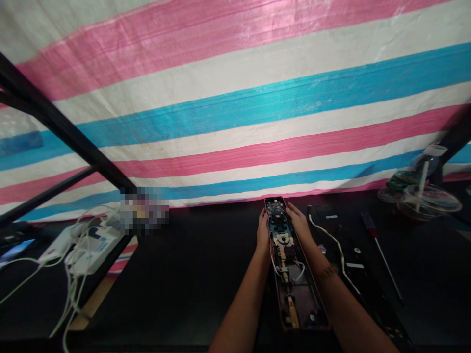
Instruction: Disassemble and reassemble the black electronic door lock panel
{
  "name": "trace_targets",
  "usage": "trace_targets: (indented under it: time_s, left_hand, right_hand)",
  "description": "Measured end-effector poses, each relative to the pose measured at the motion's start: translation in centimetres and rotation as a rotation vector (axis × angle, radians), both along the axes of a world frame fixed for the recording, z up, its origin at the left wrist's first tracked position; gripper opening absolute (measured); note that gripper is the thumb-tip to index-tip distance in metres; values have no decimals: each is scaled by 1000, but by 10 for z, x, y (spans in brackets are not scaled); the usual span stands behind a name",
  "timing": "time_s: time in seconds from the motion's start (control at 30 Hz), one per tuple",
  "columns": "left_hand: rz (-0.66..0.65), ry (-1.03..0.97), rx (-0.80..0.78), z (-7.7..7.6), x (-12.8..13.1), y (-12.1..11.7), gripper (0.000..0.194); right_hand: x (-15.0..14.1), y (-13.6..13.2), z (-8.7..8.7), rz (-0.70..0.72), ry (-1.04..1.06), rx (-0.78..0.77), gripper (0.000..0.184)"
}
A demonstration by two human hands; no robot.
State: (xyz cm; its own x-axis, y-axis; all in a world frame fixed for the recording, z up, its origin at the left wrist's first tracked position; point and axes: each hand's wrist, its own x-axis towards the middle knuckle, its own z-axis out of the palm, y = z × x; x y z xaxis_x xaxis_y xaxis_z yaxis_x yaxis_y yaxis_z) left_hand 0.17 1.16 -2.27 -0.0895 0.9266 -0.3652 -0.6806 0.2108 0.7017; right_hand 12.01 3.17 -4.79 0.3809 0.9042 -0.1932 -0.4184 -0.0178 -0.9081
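A long, narrow device housing [303, 299] lies open before me, with a circuit board, a pale ring-shaped part, thin white wires and brass-coloured pieces inside it. Its far end points toward the striped sheet. My left hand [262, 229] grips the left edge near the far end, its fingers partly hidden under the housing. On the opposite edge my right hand [297, 223] holds the housing, with the thumb near the circuit board. Right of that hand, a pale cable [333, 239] lies on the black table [191, 289].
A screwdriver [382, 260] and small loose parts lie to the right. Behind them stand a clear plastic cup [419, 203] with a straw and a bottle [406, 174]. At left are power strips [96, 252] with tangled white cables and a black metal frame [66, 127]. A striped sheet [257, 108] hangs behind.
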Motion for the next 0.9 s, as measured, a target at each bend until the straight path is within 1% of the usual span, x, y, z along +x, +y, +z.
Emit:
trace_targets:
  time_s: [0.1,0.3,0.43,0.63,0.8,0.9]
  left_hand:
    - [-7,0,8,-1,0,1,47]
    - [3,-23,49,2,1,-2,46]
    - [10,-44,113,6,1,-8,44]
    - [-24,-63,205,15,2,-14,51]
    - [-55,-73,272,22,3,-18,53]
    - [-63,-78,282,25,3,-21,54]
  right_hand:
    - [-1,-1,3,-8,-1,-8,42]
    - [-5,-6,12,-2,-5,6,38]
    - [-7,-11,20,8,-1,38,38]
    - [-10,-20,32,61,108,133,47]
    - [-12,-24,38,47,113,149,53]
    - [-12,-26,41,80,133,191,54]
